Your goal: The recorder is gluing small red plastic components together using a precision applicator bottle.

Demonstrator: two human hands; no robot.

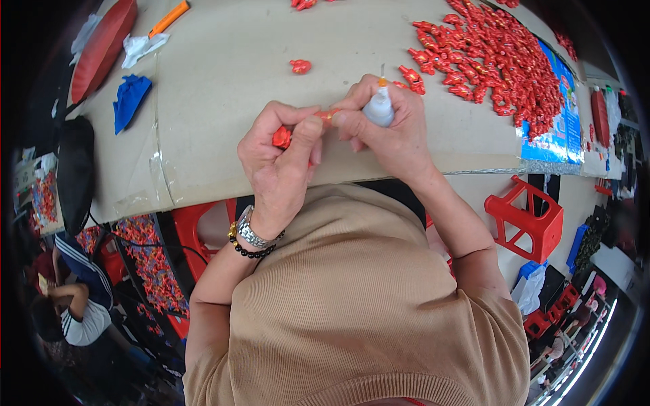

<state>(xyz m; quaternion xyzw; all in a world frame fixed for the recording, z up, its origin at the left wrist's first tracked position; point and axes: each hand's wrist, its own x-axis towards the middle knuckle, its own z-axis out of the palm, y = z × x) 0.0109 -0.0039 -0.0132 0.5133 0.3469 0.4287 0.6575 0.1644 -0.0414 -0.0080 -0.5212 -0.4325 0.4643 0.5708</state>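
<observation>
My left hand [271, 155] is closed, with a shiny red plastic figure [282, 137] tucked in its curled fingers. Between the fingertips of both hands is a small red and gold piece [328, 115], mostly covered by the thumbs. My right hand [405, 135] also grips a small white squeeze bottle [379, 111] with an orange collar and a thin needle tip pointing away from me. Just beyond my right hand lie a few red figures [413, 80]. Another red piece [300, 66] sits alone farther out on the table.
A big heap of red figures [487, 61] covers the far right, partly on a blue printed sheet [569, 128]. At the left are a blue cloth [130, 101], white tissue [143, 49], an orange marker-like stick [169, 18] and a red tray [101, 51]. A red stool [531, 223] stands right.
</observation>
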